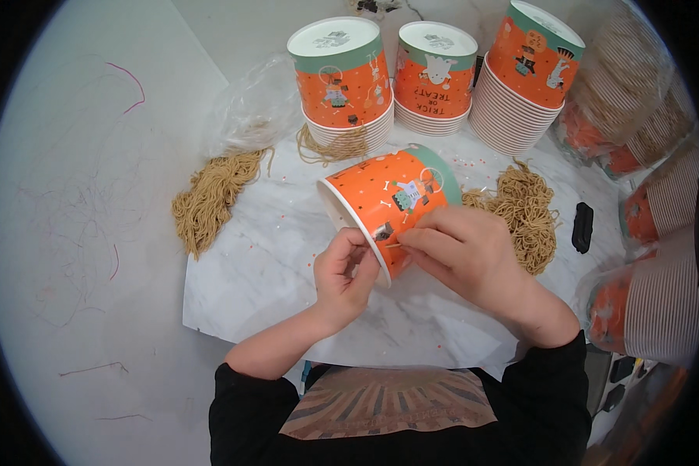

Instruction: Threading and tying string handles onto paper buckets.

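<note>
An orange paper bucket (380, 190) with a green band and cartoon figures lies tilted on its side before me, its white-rimmed mouth facing left and down. My left hand (340, 278) grips it at the near side of the rim, with some fingers reaching inside, where their tips are hidden. Against the outer wall, my right hand (474, 252) pinches what looks like a short end of tan string (394, 245); most of that string is out of sight. Just beyond my right hand sits a tangled heap of tan strings (526, 213).
Nested upside-down buckets stand at the back in a left stack (342, 85), middle stack (435, 78) and right stack (528, 78). A bundle of tan strings (213, 194) lies left, near a clear plastic bag (256, 109). Bagged buckets (660, 303) and a black object (582, 227) are right.
</note>
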The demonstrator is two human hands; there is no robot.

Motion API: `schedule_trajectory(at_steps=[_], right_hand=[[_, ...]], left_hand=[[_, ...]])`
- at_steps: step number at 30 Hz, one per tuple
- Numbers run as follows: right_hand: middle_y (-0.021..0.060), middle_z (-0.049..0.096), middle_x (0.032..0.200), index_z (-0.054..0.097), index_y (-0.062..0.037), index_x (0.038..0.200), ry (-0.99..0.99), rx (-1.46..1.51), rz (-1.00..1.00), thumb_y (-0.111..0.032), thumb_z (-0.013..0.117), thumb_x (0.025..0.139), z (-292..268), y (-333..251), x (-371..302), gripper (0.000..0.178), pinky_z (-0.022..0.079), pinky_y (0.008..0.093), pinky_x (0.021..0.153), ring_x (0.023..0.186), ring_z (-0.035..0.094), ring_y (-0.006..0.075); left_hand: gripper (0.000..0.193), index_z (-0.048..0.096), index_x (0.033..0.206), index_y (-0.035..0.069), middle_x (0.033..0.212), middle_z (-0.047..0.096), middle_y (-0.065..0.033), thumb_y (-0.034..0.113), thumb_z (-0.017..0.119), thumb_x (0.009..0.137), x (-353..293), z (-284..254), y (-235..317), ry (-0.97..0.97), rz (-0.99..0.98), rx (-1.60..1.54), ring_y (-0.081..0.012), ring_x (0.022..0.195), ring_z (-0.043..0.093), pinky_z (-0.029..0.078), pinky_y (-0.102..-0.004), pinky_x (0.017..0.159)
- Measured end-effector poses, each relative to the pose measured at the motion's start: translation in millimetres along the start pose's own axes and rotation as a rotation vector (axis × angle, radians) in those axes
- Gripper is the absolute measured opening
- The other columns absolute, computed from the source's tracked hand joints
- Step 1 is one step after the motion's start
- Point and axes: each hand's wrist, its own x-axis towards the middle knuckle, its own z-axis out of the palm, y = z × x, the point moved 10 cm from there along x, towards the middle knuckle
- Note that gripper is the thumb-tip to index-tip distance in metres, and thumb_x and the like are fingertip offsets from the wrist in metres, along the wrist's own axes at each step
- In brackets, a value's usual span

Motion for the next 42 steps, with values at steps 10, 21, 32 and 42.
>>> schedule_trajectory(at_steps=[10,21,32,42], right_hand=[[0.0046,0.062,0.081,0.075,-0.0079,0.096,0.035,0.135,0.170,-0.007,0.079,0.080,-20,22,4,0.017,0.052,0.0319,0.058,0.067,0.066,0.0211],[0.0051,0.070,0.083,0.077,-0.0004,0.101,0.162,0.654,0.561,-0.003,0.073,0.091,-27,51,-12,0.011,0.049,0.0235,0.063,0.071,0.065,0.0086],[0.0071,0.073,0.086,0.077,-0.0005,0.097,0.071,0.827,0.543,-0.006,0.079,0.086,-27,41,-11,0.012,0.051,0.0246,0.069,0.075,0.064,0.0102],[0.0070,0.073,0.082,0.076,-0.0024,0.091,-0.065,0.648,0.382,-0.006,0.079,0.085,-10,31,-4,0.008,0.052,0.0308,0.066,0.073,0.068,0.0170]], left_hand=[[0.013,0.066,0.094,0.004,0.095,0.061,-0.0091,0.007,0.072,0.083,0,-14,82,0.275,0.635,0.834,-0.0217,0.084,0.058,0.048,-0.0343,0.083],[0.010,0.063,0.094,0.005,0.097,0.076,-0.0093,0.000,0.064,0.086,36,43,132,-0.194,0.545,0.996,-0.0271,0.084,0.075,0.058,-0.0376,0.080],[0.005,0.058,0.096,0.002,0.076,0.068,-0.0089,0.002,0.063,0.095,56,58,106,-0.428,0.049,0.800,-0.0187,0.065,0.070,0.053,-0.0291,0.062],[0.028,0.053,0.119,0.003,0.098,0.073,-0.0146,-0.005,0.053,0.093,62,57,72,-0.551,-0.115,0.631,-0.0251,0.090,0.073,0.055,-0.0337,0.079]])
